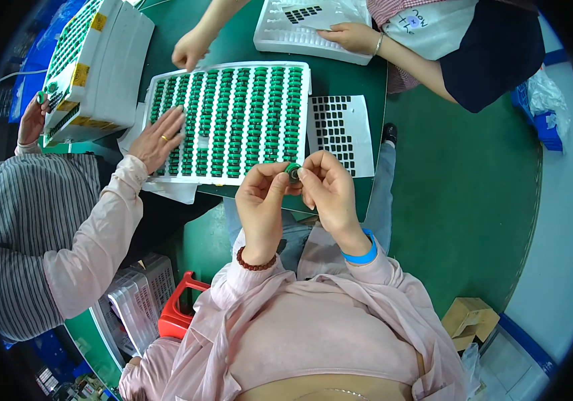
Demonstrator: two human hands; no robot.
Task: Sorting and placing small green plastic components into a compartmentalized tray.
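We see a green-topped worktable above a smooth green floor, a red plastic stool in front of it. Toward the right rim we make out a pale band, wall or floor we cannot tell, and an open-sided wooden box on the floor. Even light reaches us throughout.

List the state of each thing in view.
Left hand, pinching the green round part
Right hand, pinching the same part
Green round part, held between both hands
Middle white tray, largely filled, at least one gap
Sheet of black pads, partly covered
White trays at left, stacked
Wooden box, open
Blue wristband, worn
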